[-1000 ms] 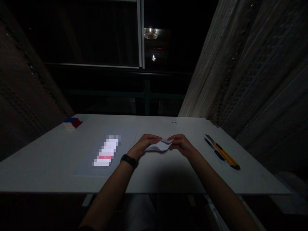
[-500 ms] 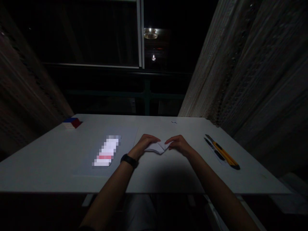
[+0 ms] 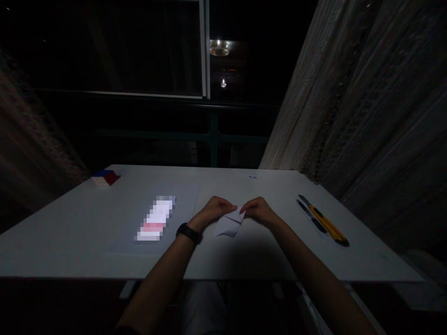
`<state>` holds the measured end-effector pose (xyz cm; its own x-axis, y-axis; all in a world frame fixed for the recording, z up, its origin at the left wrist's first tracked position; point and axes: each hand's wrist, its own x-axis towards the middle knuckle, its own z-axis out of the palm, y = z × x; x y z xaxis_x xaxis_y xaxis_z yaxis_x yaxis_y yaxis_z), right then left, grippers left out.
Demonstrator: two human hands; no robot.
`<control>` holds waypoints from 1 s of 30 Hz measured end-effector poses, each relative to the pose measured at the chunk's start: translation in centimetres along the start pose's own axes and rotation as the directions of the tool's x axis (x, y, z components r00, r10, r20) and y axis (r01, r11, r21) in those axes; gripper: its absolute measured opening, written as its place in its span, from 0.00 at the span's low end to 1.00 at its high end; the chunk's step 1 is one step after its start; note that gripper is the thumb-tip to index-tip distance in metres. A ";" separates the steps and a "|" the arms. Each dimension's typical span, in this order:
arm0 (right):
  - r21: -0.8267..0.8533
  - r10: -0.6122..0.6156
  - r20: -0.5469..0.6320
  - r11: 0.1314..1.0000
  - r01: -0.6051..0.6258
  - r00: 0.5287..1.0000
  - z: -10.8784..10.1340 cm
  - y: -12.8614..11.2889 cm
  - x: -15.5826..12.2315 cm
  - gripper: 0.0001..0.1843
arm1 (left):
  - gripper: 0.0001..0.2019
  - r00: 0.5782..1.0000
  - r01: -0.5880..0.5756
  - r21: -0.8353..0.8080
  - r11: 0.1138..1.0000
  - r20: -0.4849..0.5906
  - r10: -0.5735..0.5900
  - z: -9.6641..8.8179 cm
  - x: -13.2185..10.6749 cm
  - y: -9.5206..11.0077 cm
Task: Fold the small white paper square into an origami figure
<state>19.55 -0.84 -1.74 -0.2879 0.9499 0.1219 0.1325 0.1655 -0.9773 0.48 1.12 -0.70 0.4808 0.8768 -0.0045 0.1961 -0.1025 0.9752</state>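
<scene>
A small piece of folded white paper (image 3: 228,225) is held between my two hands over the middle of the white table. My left hand (image 3: 215,209), with a dark band on its wrist, pinches the paper's upper edge. Close beside it, my right hand (image 3: 259,209) grips the upper right corner between thumb and fingers. Creases and a layered flap show on the paper, and its lower left part hangs toward me. The fingertips of both hands nearly meet.
Left of my hands, a lit phone (image 3: 155,218) with a blurred screen lies on a white sheet (image 3: 188,200). A coloured cube (image 3: 104,177) sits far left. On the right lie a yellow cutter knife (image 3: 328,223) and a black pen (image 3: 312,216). Small scraps (image 3: 253,177) lie at the back.
The folded paper has turned, so its wider part now points down and left toward me. My left hand has shifted slightly right, closer to my right hand.
</scene>
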 end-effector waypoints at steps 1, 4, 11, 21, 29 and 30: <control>-0.011 -0.005 -0.016 1.000 0.005 1.000 0.1 0.0 0.0 0.04 | 0.19 1.000 -0.011 0.023 1.000 0.021 0.010 0.0 -0.1 0.1; -0.025 -0.018 -0.052 1.000 0.017 0.998 0.5 0.0 0.1 0.05 | 0.22 0.995 -0.086 0.098 0.992 0.053 0.081 0.2 -0.2 0.2; 0.070 0.000 -0.155 0.998 0.011 0.988 1.2 0.5 0.6 0.06 | 0.21 0.955 -0.259 0.387 0.885 -0.035 0.295 0.7 0.0 -0.2; 0.205 0.023 -0.155 0.979 0.009 0.988 1.7 0.1 0.5 0.14 | 0.18 0.963 -0.232 0.383 0.894 -0.040 0.267 0.5 0.4 -0.8; 0.258 0.067 -0.207 0.966 -0.011 0.976 1.0 0.0 0.5 0.12 | 0.27 0.988 -0.149 0.129 0.980 -0.025 0.153 0.2 0.4 -0.3; 0.263 0.079 -0.220 0.965 -0.019 0.972 1.0 0.0 0.5 0.12 | 0.27 0.989 -0.147 0.088 0.985 -0.012 0.149 0.2 0.3 -0.1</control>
<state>18.49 -0.65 -1.84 -0.0605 0.9950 0.0797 -0.1159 0.0723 -0.9906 0.74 1.31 -0.87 0.4944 0.8574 0.1432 0.1981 -0.2715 0.9418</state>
